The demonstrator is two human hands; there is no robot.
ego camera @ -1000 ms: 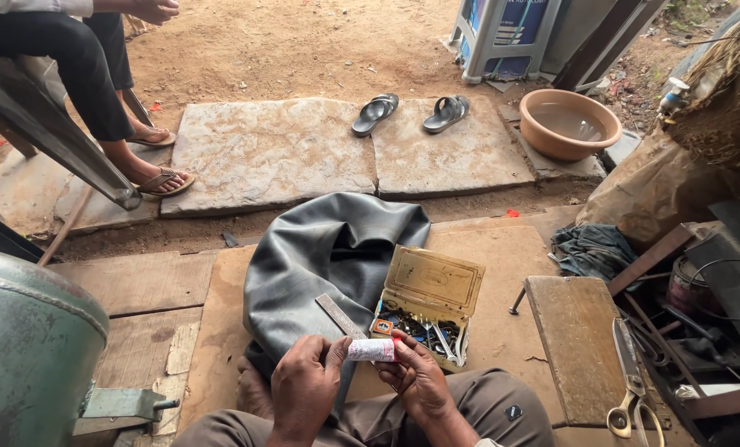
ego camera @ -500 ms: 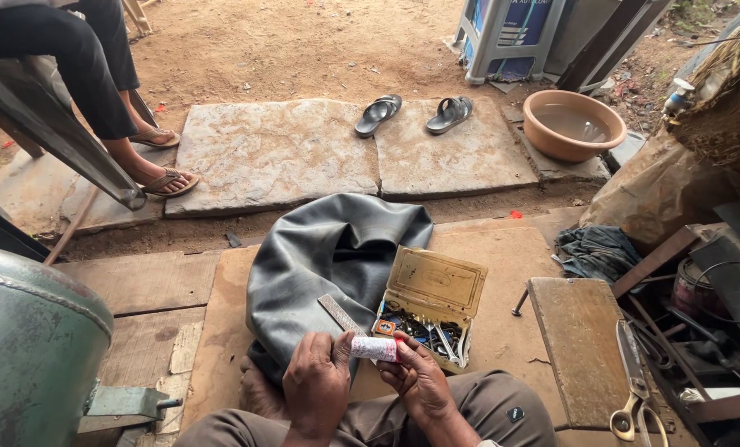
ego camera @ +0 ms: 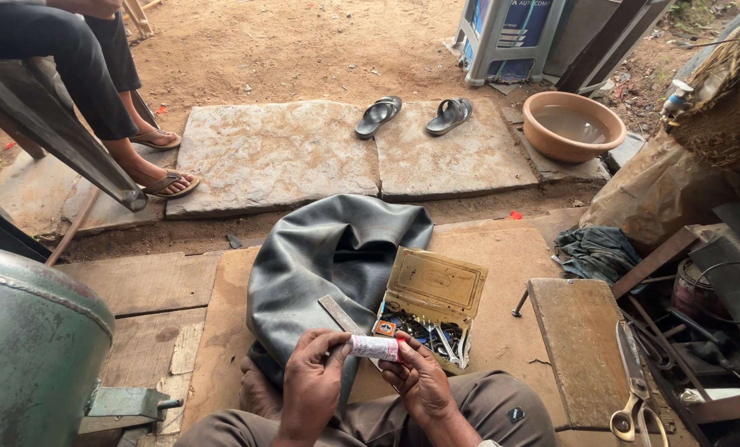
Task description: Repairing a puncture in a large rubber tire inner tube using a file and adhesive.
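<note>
A small white and pink tube [ego camera: 375, 347] lies level between both hands, its long axis running left to right just above the person's lap. The left hand [ego camera: 312, 389] pinches its left end with curled fingers, and the right hand [ego camera: 419, 382] closes thumb and fingertips on the right end; both are clenched on it, neither open. Compared with a second ago the tube and hands sit much the same, barely shifted. Just beyond lies an open metal tin [ego camera: 430, 308] of small tools, resting against a slack black inner tube [ego camera: 328, 257] on the wooden board [ego camera: 502, 331]. Scissors [ego camera: 632, 397] lie well apart, at the right.
</note>
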